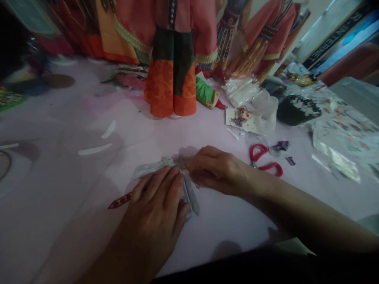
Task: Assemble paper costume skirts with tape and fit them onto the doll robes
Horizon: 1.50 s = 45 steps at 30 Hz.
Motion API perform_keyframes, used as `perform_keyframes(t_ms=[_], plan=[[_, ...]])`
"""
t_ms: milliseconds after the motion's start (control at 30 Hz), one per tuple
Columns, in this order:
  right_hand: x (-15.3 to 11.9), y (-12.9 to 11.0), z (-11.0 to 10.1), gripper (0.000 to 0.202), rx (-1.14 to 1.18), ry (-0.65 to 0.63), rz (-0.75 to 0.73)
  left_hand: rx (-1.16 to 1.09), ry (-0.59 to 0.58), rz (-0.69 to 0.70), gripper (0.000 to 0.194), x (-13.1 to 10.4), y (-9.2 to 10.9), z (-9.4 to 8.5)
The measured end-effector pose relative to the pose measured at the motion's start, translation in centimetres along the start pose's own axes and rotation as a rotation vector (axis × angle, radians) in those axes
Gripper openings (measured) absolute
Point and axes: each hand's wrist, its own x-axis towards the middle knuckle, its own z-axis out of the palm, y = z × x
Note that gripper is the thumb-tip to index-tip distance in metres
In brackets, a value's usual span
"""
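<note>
My left hand (156, 201) lies palm down, its fingers stretched out side by side over a small grey-white piece (145, 169) on the table. A dark red patterned strip (120, 200) with a pointed end sticks out from under this hand on the left. To the right of its fingers runs a grey strip (192, 193) with a pointed lower end. My right hand (216, 169) is closed, fingers curled at the top of the grey strip; what its fingertips pinch is too small and dim to make out.
Red-handled scissors (275, 169) lie right of my right hand, near purple scraps (280, 146). White slivers (94, 149) are on the left. Dressed figures in red and orange (185, 79) stand at the back. Plastic packets (241, 90) and a dark green item (296, 112) sit back right.
</note>
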Motion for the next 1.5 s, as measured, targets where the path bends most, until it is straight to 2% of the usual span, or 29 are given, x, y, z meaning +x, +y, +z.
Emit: perform_keyframes(t_ms=[67, 200, 500, 600, 700, 867, 967, 1167, 1333, 1500], plan=[[0.0, -0.2, -0.1, 0.019, -0.051, -0.052, -0.047, 0.002, -0.001, -0.004, 0.038, 0.0, 0.0, 0.0], [0.2, -0.6, 0.0, 0.015, -0.117, -0.125, -0.065, 0.005, -0.019, -0.021, 0.039, -0.1, 0.2, -0.1], [0.2, -1.1, -0.1, 0.018, -0.12, -0.164, -0.09, -0.032, -0.018, -0.059, 0.037, -0.2, 0.4, -0.1], [0.2, -1.1, 0.4, 0.016, -0.153, -0.126, -0.073, -0.035, -0.018, -0.066, 0.036, -0.1, 0.3, -0.1], [0.2, -0.7, 1.2, 0.014, -0.072, -0.035, -0.048, -0.034, -0.023, -0.071, 0.038, -0.1, 0.3, -0.1], [0.2, 0.2, 2.2, 0.01, 0.097, 0.176, 0.102, -0.042, -0.025, -0.079, 0.038, -0.4, 0.4, 0.0], [0.4, 0.3, 2.5, 0.013, 0.123, 0.239, 0.19, -0.055, -0.022, -0.078, 0.037, -0.3, 0.4, -0.1], [0.5, 0.3, 2.8, 0.024, 0.11, 0.22, 0.191, -0.056, -0.02, -0.078, 0.037, -0.1, 0.5, -0.1], [0.4, 0.4, 3.0, 0.016, 0.083, 0.208, 0.192, -0.05, -0.03, -0.081, 0.037, -0.2, 0.5, -0.1], [0.4, 0.2, 2.9, 0.012, -0.054, 0.232, 0.104, -0.058, -0.029, -0.089, 0.037, -0.2, 0.5, -0.1]])
